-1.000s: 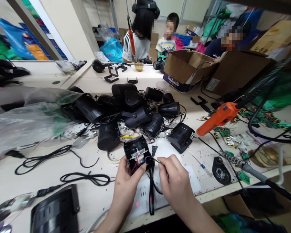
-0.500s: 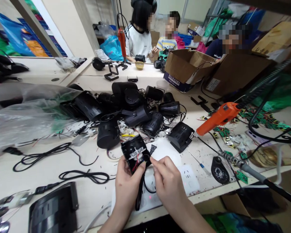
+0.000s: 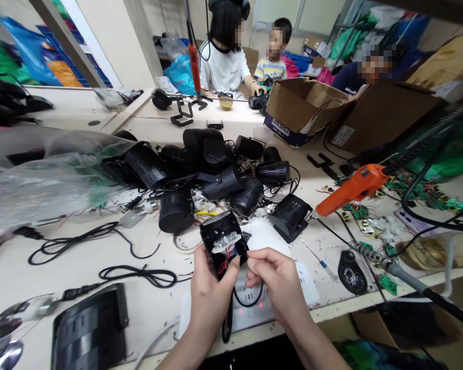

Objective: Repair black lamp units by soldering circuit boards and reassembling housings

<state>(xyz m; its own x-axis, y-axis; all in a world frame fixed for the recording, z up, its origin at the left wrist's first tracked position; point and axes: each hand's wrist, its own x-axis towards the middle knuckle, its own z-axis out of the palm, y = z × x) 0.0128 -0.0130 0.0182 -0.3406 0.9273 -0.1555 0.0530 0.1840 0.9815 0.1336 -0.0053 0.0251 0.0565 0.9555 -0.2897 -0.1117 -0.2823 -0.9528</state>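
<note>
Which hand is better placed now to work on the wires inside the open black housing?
Probably the right hand: its fingertips pinch the black cable at the housing, while the left hand grips it.

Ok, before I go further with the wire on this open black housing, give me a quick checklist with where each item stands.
1. Left hand grips the open black housing from below: ok.
2. Right hand pinches the black cable beside the housing: ok.
3. Red wires inside the housing in view, not covered: ok.
4. Whether the cable end is seated in the housing: cannot tell, fingers hide it.
5. White power strip under the hands shows red lights; live sockets close to bare wiring: not ok.
6. Orange electric screwdriver hangs apart from both hands: ok.
</note>
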